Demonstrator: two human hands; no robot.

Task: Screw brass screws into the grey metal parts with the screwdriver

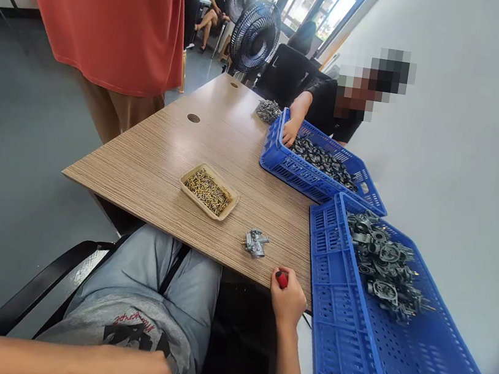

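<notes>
My right hand (288,299) is closed around a red-handled tool (281,279), which looks like a screwdriver; its shaft is hidden. That hand rests at the table's near edge, just right of a small silver carburetor body (255,243) with brass tips, lying on the wood. My left hand (144,373) hangs low in front of my shirt at the bottom of the view. Its fingers bend down and are mostly hidden. Left of the carburetor body stands a cardboard tray (230,209) holding many small brass pieces (207,190).
On the right, a blue crate (329,310) contains several carburetor bodies (387,262). Behind it, a co-worker's hand (291,130) reaches into another blue crate (297,180) of dark parts. A person in a red top (116,13) stands left of the wooden table (156,155). Fans (255,36) stand beyond.
</notes>
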